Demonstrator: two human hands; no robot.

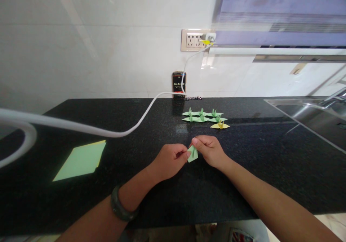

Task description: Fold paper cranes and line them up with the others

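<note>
A small, partly folded piece of light green paper [193,154] is held between both hands just above the black countertop [243,170]. My left hand [169,161] pinches its lower left edge, fingers closed. My right hand [209,150] pinches its top, fingers closed. A dark bracelet [120,206] sits on my left wrist. Behind the hands lie several finished green paper cranes [202,115] and one yellow crane [220,125].
A stack of flat green and yellow paper sheets [81,159] lies at the left. A white cable [108,130] runs across the counter from a wall socket [197,40]. A phone [178,84] showing a timer leans on the wall. A steel sink [313,115] is at the right.
</note>
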